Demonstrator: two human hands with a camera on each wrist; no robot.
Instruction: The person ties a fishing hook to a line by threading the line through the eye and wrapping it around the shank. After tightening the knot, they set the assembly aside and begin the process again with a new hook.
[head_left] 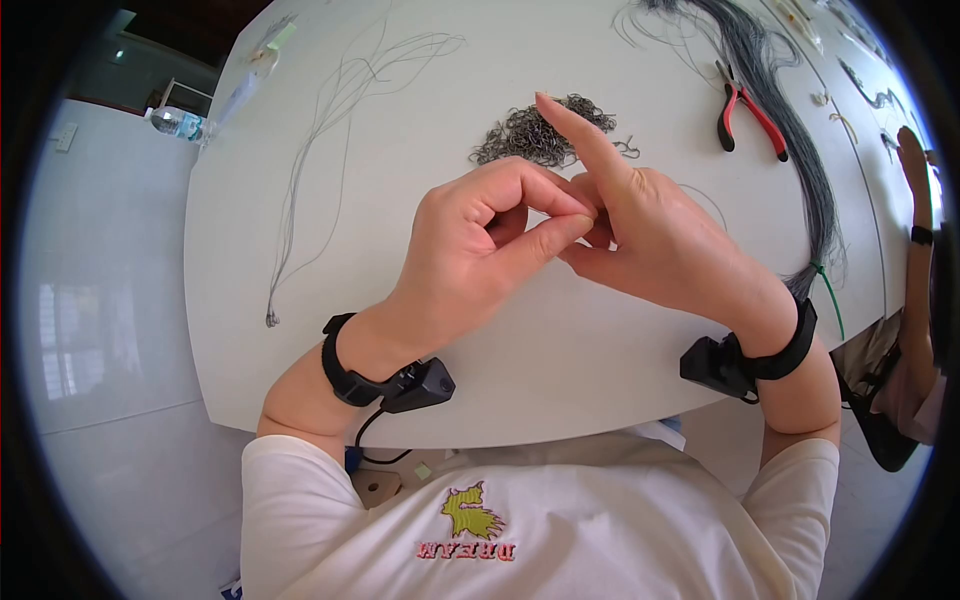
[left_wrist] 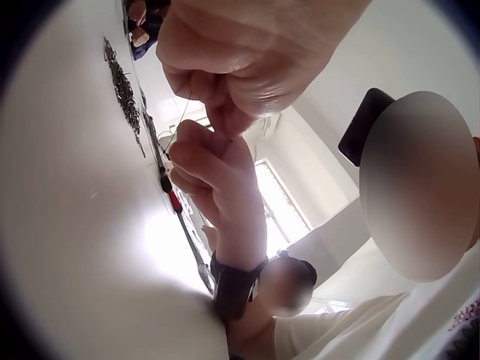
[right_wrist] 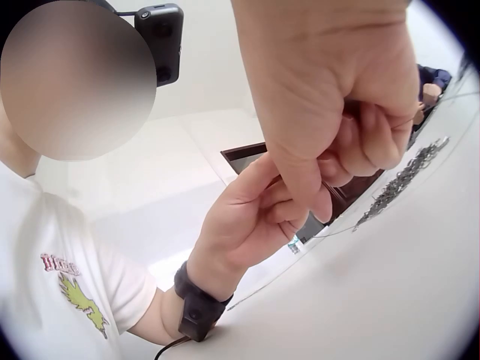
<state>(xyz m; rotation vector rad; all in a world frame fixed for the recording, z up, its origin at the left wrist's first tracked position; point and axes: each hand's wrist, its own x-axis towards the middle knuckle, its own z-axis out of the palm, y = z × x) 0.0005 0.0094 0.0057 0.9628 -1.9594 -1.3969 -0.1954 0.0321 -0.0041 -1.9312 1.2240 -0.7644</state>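
My left hand [head_left: 465,240] and right hand [head_left: 675,230] meet fingertip to fingertip above the white table [head_left: 520,370]. Between them a thin grey line [left_wrist: 184,112] is pinched; it shows in the left wrist view, running out from the fingers. Whatever else lies between the fingertips is hidden. The left thumb and index finger press together, while the right index finger stretches out straight over the other curled fingers. Just beyond the hands sits a pile of small dark metal hook-like pieces [head_left: 530,135].
Loose lines [head_left: 320,130] lie at left, their gathered end carrying small metal bits [head_left: 271,319]. Red-handled pliers [head_left: 735,110] rest at right beside a long bundle of grey line [head_left: 812,190] bound with a green tie [head_left: 826,285]. A water bottle [head_left: 178,123] is at far left; another person's arm [head_left: 916,190] at far right.
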